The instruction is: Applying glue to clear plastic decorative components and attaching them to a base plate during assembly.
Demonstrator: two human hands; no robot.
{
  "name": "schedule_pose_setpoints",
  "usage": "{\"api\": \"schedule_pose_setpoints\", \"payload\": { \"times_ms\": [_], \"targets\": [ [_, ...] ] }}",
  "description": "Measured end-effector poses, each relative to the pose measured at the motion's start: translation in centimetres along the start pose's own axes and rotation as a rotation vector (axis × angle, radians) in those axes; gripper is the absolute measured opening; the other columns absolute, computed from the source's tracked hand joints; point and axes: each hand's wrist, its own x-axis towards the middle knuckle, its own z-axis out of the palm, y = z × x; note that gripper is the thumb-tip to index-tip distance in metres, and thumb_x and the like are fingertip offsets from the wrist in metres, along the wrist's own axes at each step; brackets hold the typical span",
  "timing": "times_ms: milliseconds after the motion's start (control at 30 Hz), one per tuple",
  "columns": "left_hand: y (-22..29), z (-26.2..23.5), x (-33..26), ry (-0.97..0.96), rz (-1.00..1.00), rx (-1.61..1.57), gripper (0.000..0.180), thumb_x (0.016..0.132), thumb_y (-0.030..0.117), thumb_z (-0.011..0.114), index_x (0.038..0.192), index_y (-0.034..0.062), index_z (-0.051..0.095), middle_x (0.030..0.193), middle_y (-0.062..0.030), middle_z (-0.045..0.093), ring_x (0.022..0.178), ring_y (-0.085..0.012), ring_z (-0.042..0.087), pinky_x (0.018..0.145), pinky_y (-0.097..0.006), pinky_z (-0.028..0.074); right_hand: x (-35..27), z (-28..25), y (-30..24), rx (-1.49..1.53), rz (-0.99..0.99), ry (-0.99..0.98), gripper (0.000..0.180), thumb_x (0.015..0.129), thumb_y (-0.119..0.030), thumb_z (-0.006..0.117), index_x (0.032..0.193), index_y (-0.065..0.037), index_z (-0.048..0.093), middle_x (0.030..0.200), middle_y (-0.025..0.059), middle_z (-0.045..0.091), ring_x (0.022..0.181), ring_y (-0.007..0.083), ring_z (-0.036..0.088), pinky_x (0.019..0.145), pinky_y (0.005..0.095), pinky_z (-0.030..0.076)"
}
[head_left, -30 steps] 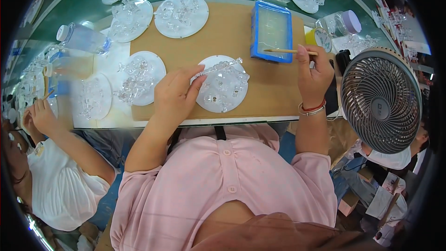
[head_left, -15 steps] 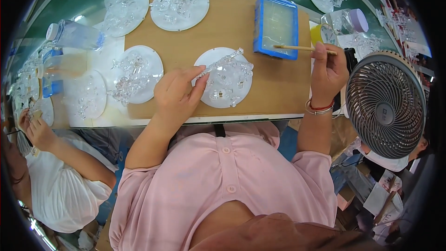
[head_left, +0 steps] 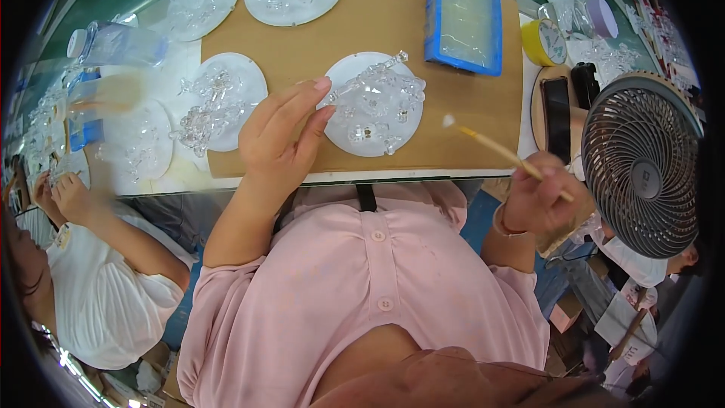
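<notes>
Clear glass, knobbly and branching, makes up the ornament (head_left: 375,98) lying on a round white plate (head_left: 355,140) near the front edge of the brown counter (head_left: 393,19). The left hand (head_left: 281,136) rests at the plate's left rim, fingers half spread and loosely curled, the fingertips touching or just short of the ornament; it clamps nothing. The right hand (head_left: 538,200), off the counter's front right corner, is pinched around a thin wooden brush (head_left: 502,153) whose pale tip hangs in the air just right of the plate.

To do this well, I judge the left fingers should steady the plate or a sturdy stem rather than press the thin glass arms, and the brush tip should come in lightly and from the side.

Behind the plate stands a blue tray (head_left: 463,19) with a pale shiny filling. 1 more plate of glass pieces (head_left: 219,98) lies to the left, others further back. A grey fan (head_left: 642,166) stands at the right, and another person in white (head_left: 91,287) works at the left.
</notes>
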Motion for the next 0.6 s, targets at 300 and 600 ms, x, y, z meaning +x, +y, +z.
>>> {"api": "schedule_pose_setpoints", "payload": {
  "times_ms": [300,600],
  "targets": [
    [0.3,0.4,0.4,-0.039,0.025,0.018,0.028,0.072,-0.009,0.071,0.097,0.0015,0.067,0.093,-0.0117,0.068,0.085,-0.0221,0.066,0.081,-0.032,0.054,-3.0,2.5,0.6,-0.152,0.019,-0.414,0.018,0.094,-0.018,0.052,0.095,-0.001,0.049,0.077,0.0175,0.063,0.061,0.0234,0.061,0.055,0.0317,0.049],
    [0.3,0.3,0.6,-0.057,0.055,0.043,0.024,0.072,-0.009,0.071,0.094,0.0009,0.067,0.087,-0.011,0.068,0.079,-0.0212,0.066,0.079,-0.033,0.055,-1.8,5.6,1.9,-0.28,-0.384,-0.567,0.019,0.081,-0.009,0.066,0.093,0.0,0.055,0.09,0.0159,0.063,0.067,0.0273,0.061,0.053,0.0346,0.048]
  ]
}}
